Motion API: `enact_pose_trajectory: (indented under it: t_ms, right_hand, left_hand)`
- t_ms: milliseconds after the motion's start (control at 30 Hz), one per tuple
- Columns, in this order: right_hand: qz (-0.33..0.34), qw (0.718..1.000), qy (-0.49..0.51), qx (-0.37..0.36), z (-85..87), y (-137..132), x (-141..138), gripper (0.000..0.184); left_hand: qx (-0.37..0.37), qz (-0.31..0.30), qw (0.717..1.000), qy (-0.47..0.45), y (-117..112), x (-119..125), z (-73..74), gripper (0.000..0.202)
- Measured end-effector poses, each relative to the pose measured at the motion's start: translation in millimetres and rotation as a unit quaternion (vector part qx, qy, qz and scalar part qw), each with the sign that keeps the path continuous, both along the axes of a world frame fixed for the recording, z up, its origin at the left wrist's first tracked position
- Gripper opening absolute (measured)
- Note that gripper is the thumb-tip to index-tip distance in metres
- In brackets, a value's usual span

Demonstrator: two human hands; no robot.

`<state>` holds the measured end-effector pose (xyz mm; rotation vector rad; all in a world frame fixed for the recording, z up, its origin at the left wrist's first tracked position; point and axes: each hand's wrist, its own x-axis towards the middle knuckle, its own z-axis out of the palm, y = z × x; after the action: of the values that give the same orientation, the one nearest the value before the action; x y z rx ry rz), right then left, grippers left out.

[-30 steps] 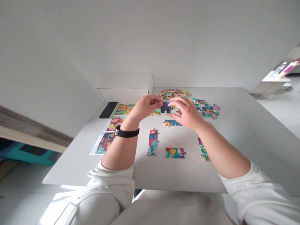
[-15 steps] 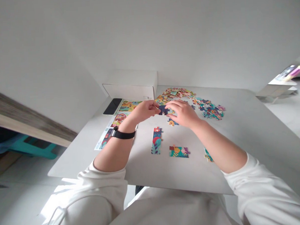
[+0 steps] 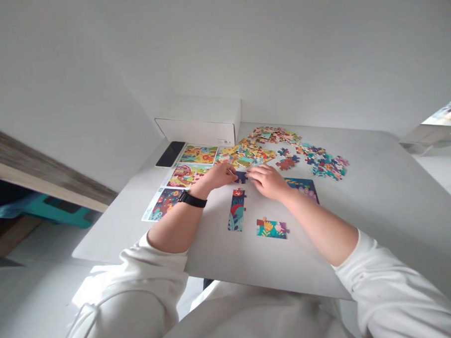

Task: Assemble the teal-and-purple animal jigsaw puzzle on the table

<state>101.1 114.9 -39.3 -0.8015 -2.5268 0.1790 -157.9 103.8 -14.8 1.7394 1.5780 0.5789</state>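
Note:
A dark blue puzzle piece [image 3: 241, 177] is between my two hands, just beyond the top of an upright joined strip of puzzle pieces [image 3: 236, 211]. My left hand [image 3: 221, 176] pinches at its left side, fingers closed. With bent fingers, my right hand [image 3: 269, 181] grips its right edge. Whether it is one piece or two joined, I cannot tell. Nearer to me lies a joined teal block with flowers [image 3: 272, 228]. A larger dark blue joined section [image 3: 303, 188] is partly hidden behind my right wrist.
Loose puzzle pieces lie in yellow [image 3: 247, 153], pink [image 3: 271, 134] and teal [image 3: 324, 163] heaps at the back. Picture sheets [image 3: 190, 175] lie left, beside a black phone [image 3: 170, 154]. Behind stands a white box [image 3: 199, 125] near the wall.
Both hands have come a little nearer to me with the dark blue piece, towards the top of the upright strip. My right forearm has shifted, uncovering more of the heaps behind.

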Motion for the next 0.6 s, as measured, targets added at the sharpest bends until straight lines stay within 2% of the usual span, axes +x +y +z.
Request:
enact_pose_trajectory:
  t_ms: [200,300,600]
  right_hand:
    - [-0.004,0.998,-0.052,-0.019,-3.4,-2,-3,0.046]
    - [-0.002,0.999,-0.040,-0.020,-4.9,-2,-3,0.042]
    - [0.023,1.000,-0.002,-0.008,-7.7,-1,-4,0.033]
  left_hand:
    - [0.020,0.002,0.998,0.053,3,-2,-7.3,0.021]
    - [0.033,0.004,0.998,0.062,1,-1,-4.5,0.021]
    - [-0.020,-0.008,1.000,-0.019,-2,-2,4.7,0.018]
